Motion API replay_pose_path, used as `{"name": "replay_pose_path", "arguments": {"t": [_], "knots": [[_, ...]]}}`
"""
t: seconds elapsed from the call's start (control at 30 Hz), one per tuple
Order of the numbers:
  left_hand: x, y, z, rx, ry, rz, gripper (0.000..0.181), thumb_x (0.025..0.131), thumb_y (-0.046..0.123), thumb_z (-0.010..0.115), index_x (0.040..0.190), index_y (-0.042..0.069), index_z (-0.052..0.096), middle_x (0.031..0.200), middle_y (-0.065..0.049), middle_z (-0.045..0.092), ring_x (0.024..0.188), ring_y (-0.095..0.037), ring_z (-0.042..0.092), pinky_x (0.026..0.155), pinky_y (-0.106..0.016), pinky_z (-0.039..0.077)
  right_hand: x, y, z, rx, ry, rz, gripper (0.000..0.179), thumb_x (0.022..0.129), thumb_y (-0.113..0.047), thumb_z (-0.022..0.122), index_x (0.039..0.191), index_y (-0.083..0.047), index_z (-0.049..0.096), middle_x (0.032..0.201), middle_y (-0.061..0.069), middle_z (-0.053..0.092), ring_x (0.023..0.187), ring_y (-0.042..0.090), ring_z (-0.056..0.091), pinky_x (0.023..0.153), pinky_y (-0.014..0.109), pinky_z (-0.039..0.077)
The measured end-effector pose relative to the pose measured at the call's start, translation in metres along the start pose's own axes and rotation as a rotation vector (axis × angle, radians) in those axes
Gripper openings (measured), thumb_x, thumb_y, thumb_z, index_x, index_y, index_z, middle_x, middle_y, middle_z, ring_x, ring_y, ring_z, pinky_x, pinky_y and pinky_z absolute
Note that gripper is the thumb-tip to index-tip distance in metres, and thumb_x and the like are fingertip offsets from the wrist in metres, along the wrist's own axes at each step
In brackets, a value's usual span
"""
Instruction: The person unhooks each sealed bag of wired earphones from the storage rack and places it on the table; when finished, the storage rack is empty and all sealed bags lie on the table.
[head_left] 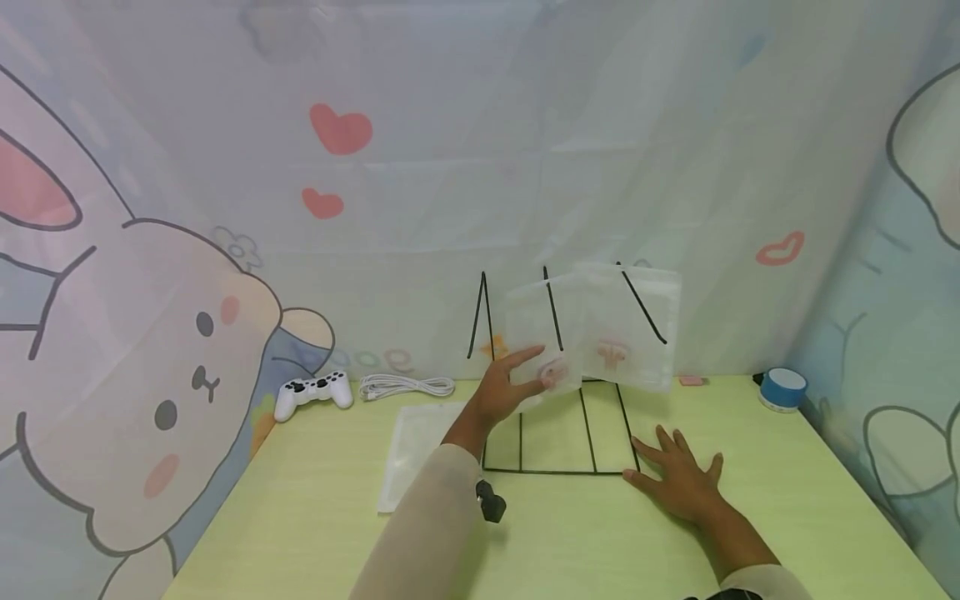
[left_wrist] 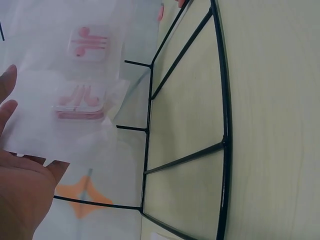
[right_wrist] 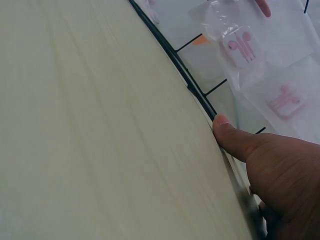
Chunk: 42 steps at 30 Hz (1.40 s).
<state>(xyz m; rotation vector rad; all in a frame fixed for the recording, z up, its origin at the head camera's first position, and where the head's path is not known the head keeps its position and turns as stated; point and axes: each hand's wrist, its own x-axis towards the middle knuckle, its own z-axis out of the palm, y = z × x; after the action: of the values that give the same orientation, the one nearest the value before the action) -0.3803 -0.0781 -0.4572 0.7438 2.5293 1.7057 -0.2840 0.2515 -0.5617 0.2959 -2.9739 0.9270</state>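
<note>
A black wire rack [head_left: 540, 472] stands on the table, its prongs slanting up at the back. My left hand [head_left: 502, 387] holds a frosted plastic bag [head_left: 528, 312] at the middle prong, with pink earphones [left_wrist: 80, 97] in a clear case inside. Beside it, a second frosted bag [head_left: 652, 358] hangs at the right prong, also containing pink earphones [head_left: 612, 357]; the two bags overlap. My right hand [head_left: 682, 483] rests with fingers spread at the rack's front right corner, its thumb [right_wrist: 230, 135] against the black wire.
A flat whitish packet [head_left: 408, 442] lies left of the rack, partly behind my left arm. Further back are a white game controller [head_left: 313, 392], a coiled white cable [head_left: 405, 386], a small pink block [head_left: 692, 381] and a blue-and-white round object [head_left: 783, 389]. A printed curtain [head_left: 450, 167] hangs behind.
</note>
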Motion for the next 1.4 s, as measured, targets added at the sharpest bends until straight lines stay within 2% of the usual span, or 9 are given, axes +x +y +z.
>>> {"name": "replay_pose_path", "arguments": {"t": [0.17, 0.43, 0.6, 0.63, 0.73, 0.87, 1.0, 1.17, 1.4], "knots": [[-0.005, -0.001, -0.002, -0.004, 0.030, -0.001, 0.063, 0.101, 0.032, 0.081, 0.159, 0.031, 0.059, 0.172, -0.001, 0.048, 0.166, -0.032, 0.036, 0.132, -0.065, 0.031, 0.000, -0.003, -0.001, -0.009, -0.001, -0.001, 0.077, 0.103, -0.062, 0.066, 0.164, -0.017, 0.051, 0.177, 0.034, 0.021, 0.163, 0.064, 0.009, 0.105, 0.098, -0.015], [-0.011, -0.001, -0.004, -0.009, 0.067, 0.013, 0.061, 0.097, 0.025, 0.084, 0.154, 0.031, 0.064, 0.168, 0.001, 0.054, 0.163, -0.029, 0.041, 0.131, -0.059, 0.035, -0.001, -0.005, -0.002, -0.024, 0.006, -0.002, 0.076, 0.103, -0.061, 0.066, 0.164, -0.017, 0.051, 0.176, 0.034, 0.022, 0.163, 0.064, 0.010, 0.105, 0.099, -0.011], [-0.016, 0.000, -0.004, -0.064, 0.099, 0.009, 0.058, 0.095, 0.022, 0.085, 0.150, 0.031, 0.068, 0.160, -0.002, 0.062, 0.140, -0.031, 0.064, 0.115, -0.054, 0.055, 0.000, -0.001, -0.001, -0.019, 0.017, -0.008, 0.077, 0.103, -0.063, 0.066, 0.164, -0.017, 0.052, 0.176, 0.034, 0.022, 0.163, 0.064, 0.011, 0.105, 0.099, -0.014], [-0.017, 0.001, -0.004, -0.078, 0.104, 0.012, 0.058, 0.095, 0.021, 0.085, 0.150, 0.030, 0.068, 0.159, -0.004, 0.063, 0.138, -0.033, 0.065, 0.113, -0.054, 0.056, 0.001, 0.000, -0.001, -0.015, 0.020, -0.008, 0.077, 0.103, -0.063, 0.066, 0.164, -0.017, 0.052, 0.176, 0.034, 0.022, 0.163, 0.064, 0.011, 0.106, 0.098, -0.014], [-0.021, 0.002, -0.003, -0.109, 0.112, 0.017, 0.060, 0.092, 0.019, 0.087, 0.149, 0.026, 0.069, 0.158, -0.005, 0.063, 0.143, -0.037, 0.062, 0.116, -0.059, 0.053, 0.000, 0.001, 0.000, -0.012, 0.021, -0.010, 0.077, 0.103, -0.063, 0.066, 0.163, -0.017, 0.052, 0.176, 0.034, 0.023, 0.162, 0.065, 0.011, 0.106, 0.098, -0.015], [-0.026, 0.005, -0.002, -0.108, 0.126, -0.008, 0.063, 0.089, 0.019, 0.090, 0.148, 0.030, 0.070, 0.162, 0.000, 0.060, 0.153, -0.032, 0.053, 0.124, -0.058, 0.046, 0.000, 0.000, 0.000, -0.012, 0.021, -0.007, 0.077, 0.102, -0.063, 0.066, 0.163, -0.017, 0.053, 0.176, 0.034, 0.023, 0.162, 0.065, 0.011, 0.106, 0.098, -0.015], [-0.031, 0.007, 0.001, -0.143, 0.140, -0.050, 0.064, 0.086, 0.018, 0.092, 0.144, 0.038, 0.072, 0.161, 0.001, 0.060, 0.140, -0.030, 0.063, 0.110, -0.049, 0.059, 0.001, 0.001, 0.001, -0.020, 0.025, -0.004, 0.077, 0.102, -0.063, 0.066, 0.163, -0.018, 0.053, 0.176, 0.033, 0.024, 0.163, 0.064, 0.011, 0.107, 0.098, -0.015], [-0.037, 0.009, 0.003, -0.174, 0.157, -0.061, 0.064, 0.084, 0.015, 0.094, 0.140, 0.036, 0.074, 0.159, -0.001, 0.061, 0.127, -0.025, 0.066, 0.095, -0.037, 0.063, 0.001, 0.002, 0.002, -0.021, 0.021, -0.002, 0.078, 0.102, -0.065, 0.066, 0.163, -0.019, 0.053, 0.176, 0.033, 0.023, 0.163, 0.064, 0.011, 0.106, 0.098, -0.014], [-0.045, 0.012, 0.008, -0.204, 0.172, -0.051, 0.063, 0.084, 0.011, 0.094, 0.140, 0.033, 0.075, 0.154, -0.008, 0.064, 0.120, -0.027, 0.069, 0.091, -0.038, 0.066, 0.001, 0.004, 0.004, -0.022, 0.018, 0.000, 0.078, 0.102, -0.066, 0.065, 0.164, -0.020, 0.052, 0.177, 0.032, 0.023, 0.163, 0.063, 0.010, 0.107, 0.098, -0.015]]}}
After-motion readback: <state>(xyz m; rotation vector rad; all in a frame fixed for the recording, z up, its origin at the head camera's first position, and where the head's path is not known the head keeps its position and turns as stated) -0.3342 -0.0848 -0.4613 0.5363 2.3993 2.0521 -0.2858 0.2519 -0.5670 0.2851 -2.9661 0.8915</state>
